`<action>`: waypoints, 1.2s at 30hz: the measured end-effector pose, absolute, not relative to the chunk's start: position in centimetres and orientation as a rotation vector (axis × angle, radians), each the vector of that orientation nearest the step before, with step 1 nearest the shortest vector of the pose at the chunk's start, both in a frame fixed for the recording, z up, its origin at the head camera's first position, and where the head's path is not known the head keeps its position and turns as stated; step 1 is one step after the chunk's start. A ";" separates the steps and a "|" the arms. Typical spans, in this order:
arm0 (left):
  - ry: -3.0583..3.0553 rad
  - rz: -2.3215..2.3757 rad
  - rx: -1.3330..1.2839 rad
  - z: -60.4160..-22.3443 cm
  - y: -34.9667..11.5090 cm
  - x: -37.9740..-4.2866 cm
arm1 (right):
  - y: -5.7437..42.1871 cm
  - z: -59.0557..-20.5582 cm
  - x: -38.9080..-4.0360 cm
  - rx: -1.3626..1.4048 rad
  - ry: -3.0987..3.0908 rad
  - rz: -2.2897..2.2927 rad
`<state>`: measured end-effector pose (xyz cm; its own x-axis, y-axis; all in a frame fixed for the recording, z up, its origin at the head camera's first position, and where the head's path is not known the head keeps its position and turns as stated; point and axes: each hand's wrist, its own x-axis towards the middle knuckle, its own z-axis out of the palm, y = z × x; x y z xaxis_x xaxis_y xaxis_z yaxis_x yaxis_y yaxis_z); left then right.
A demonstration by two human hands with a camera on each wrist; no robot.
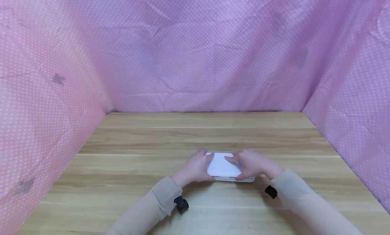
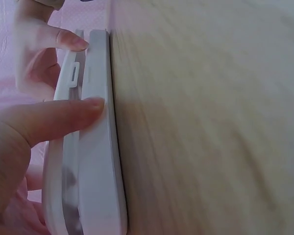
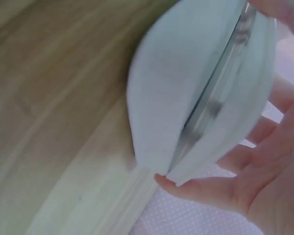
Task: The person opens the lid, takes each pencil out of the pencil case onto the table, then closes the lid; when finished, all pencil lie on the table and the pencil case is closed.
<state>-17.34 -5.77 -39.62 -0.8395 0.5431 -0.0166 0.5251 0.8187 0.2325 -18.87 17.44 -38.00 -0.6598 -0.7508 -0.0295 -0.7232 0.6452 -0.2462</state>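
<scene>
A white flat case (image 1: 223, 164) with rounded corners lies on the wooden table, held from both sides. Its lid (image 3: 252, 93) stands slightly apart from the base (image 3: 169, 73), with a narrow gap along the edge. A clear, greyish strip shows inside this gap. On the left side my left hand (image 1: 196, 168) grips the case, its thumb on the base in the left wrist view. My right hand (image 1: 252, 164) holds the right side, fingers spread at the lid and a fingertip at the gap. A small latch tab (image 2: 74, 74) sits on the lid's front edge.
The light wooden table (image 1: 152, 137) spreads around the case. Pink dotted cloth (image 1: 195, 52) hangs behind the table and along both sides. Black wrist devices (image 1: 181, 205) are strapped at both beige sleeves.
</scene>
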 end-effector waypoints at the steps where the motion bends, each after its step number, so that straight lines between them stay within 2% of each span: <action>1: 2.916 0.352 0.857 -39.6 -5.8 -17.3 | 17.5 -38.0 -18.9 -1.228 2.729 -0.330; 10: 2.850 0.631 0.873 -40.1 -8.3 -17.3 | 19.1 -37.7 -19.1 -1.219 2.644 -0.581; 16: 2.939 0.652 0.894 -40.1 -9.6 -17.1 | 19.8 -36.9 -19.4 -1.289 2.652 -0.703; 22: 3.123 0.498 0.837 -39.8 -9.0 -16.6 | 20.0 -35.9 -19.7 -1.207 2.645 -0.800; 28: 3.248 0.258 0.889 -39.4 -8.4 -16.1 | 19.7 -35.1 -20.8 -1.154 2.682 -0.954; 33: 3.193 0.251 0.896 -39.2 -8.4 -15.9 | 18.7 -35.4 -22.3 -1.149 2.951 -1.070; 36: 3.148 0.245 0.888 -39.2 -8.6 -16.0 | 18.0 -35.7 -22.9 -1.073 3.176 -0.916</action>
<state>-15.99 -8.59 -39.24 -0.8445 0.5068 0.1730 0.5275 0.8430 0.1052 -22.94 18.00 -35.72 -0.7597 -0.4625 0.4571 -0.6349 0.6796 -0.3676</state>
